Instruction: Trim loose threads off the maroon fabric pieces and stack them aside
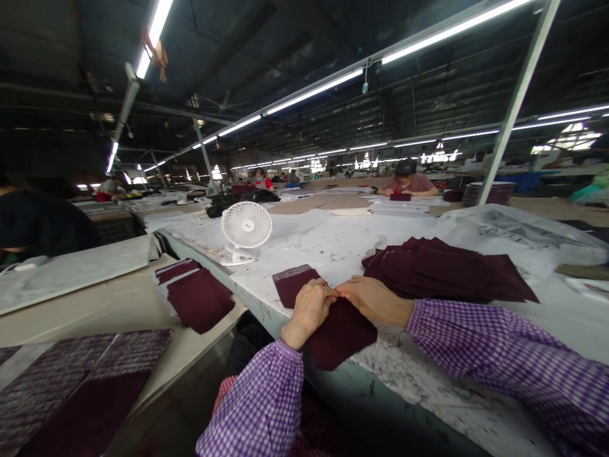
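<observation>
Both my hands meet at the top edge of a maroon fabric piece, which hangs partly over the table's front edge. My left hand pinches that edge from the left. From the right, my right hand pinches it too, with the fingertips of both hands nearly touching. Just beyond my left hand lies another maroon fabric piece with a greyish speckled band along its far side. A loose pile of maroon fabric pieces rests behind my right hand.
A white clip fan stands on the white table. On the lower left surface lie stacked maroon pieces and speckled fabric panels. A clear plastic bag lies at right. Co-workers sit across the room; another person is at left.
</observation>
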The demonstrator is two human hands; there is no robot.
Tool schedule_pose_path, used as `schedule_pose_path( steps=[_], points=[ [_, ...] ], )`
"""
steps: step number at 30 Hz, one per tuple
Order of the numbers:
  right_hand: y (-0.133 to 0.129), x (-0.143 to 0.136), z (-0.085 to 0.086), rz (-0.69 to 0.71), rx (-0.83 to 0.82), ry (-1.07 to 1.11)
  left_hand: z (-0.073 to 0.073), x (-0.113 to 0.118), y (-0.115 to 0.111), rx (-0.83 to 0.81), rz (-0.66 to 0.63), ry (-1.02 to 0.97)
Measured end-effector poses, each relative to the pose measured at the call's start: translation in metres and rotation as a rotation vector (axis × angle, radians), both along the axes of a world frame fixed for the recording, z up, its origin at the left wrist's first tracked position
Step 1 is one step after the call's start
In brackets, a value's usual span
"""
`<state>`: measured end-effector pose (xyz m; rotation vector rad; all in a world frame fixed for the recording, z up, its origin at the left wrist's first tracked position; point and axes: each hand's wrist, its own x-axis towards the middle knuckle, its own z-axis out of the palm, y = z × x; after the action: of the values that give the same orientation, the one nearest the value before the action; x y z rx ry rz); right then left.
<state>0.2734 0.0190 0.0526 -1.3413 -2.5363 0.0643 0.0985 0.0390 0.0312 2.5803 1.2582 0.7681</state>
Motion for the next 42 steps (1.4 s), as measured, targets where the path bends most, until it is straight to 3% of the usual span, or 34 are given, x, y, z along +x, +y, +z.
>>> schedule_pose_path(
  steps=[7,11,25,32,38,42],
  points=[
    [0.005,0.003,0.001,0.079,0.048,-0.039,-0.005,-0.039,-0.005,0.051,0.008,-0.083],
    [0.005,0.003,-0.002,0.104,0.035,-0.075,-0.010,-0.050,-0.011,0.120,0.006,-0.096],
    [0.008,-0.002,0.011,0.149,0.010,-0.264,-0.015,-0.053,-0.016,0.253,0.040,0.058],
    [0.009,-0.011,0.020,0.160,0.014,-0.445,-0.017,-0.055,-0.016,0.249,0.043,0.028],
    [-0.001,-0.035,0.036,0.128,-0.006,-0.646,-0.017,-0.052,-0.017,0.264,0.049,0.013],
    [-0.006,-0.046,0.043,0.114,-0.019,-0.704,-0.022,-0.060,-0.013,0.218,0.023,-0.114]
  ],
)
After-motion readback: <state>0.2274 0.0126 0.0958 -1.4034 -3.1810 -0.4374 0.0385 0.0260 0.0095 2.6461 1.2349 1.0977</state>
